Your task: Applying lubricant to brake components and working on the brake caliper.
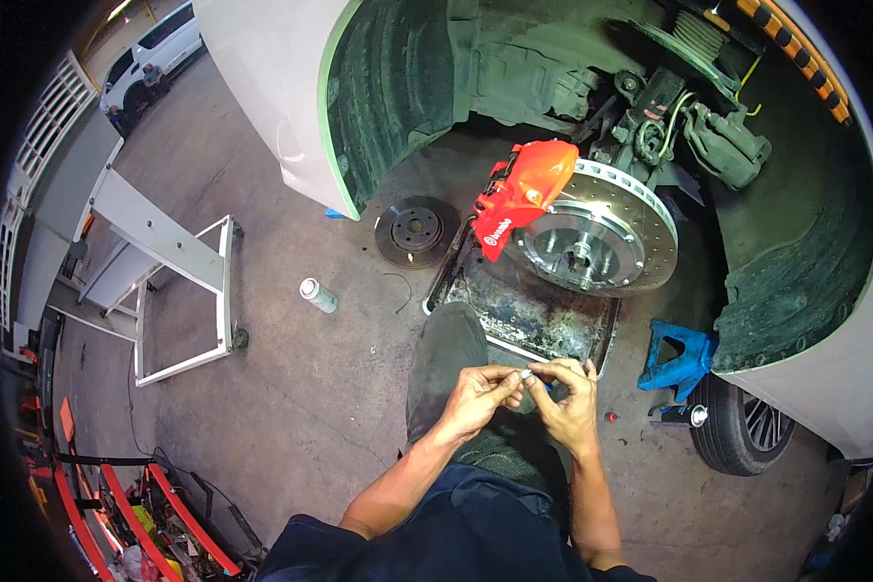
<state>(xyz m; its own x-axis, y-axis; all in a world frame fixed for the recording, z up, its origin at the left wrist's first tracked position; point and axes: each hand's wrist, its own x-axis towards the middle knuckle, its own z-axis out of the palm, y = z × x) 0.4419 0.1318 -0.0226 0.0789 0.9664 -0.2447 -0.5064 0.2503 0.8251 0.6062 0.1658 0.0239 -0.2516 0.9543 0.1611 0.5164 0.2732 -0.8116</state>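
My left hand (490, 393) and my right hand (561, 393) meet over my legs, both pinching a small light metal fitting (527, 375) between fingertips; its exact shape is too small to make out. Above them, a red brake caliper (529, 184) is fitted around the upper left of a drilled brake disc (650, 242) on the hub. An older, darker caliper (727, 145) hangs to the upper right in the wheel arch. A dirty metal drip tray (514, 315) lies under the disc, partly hidden by my leg.
A dark disc (417, 231) and spray can (316, 295) lie or stand left. Right are a blue jack stand (677, 354), black can (679, 415) and wheel (747, 432). A white rack (179, 291), red tool cart (165, 514) and distant white car (150, 58) with people beside it occupy the left.
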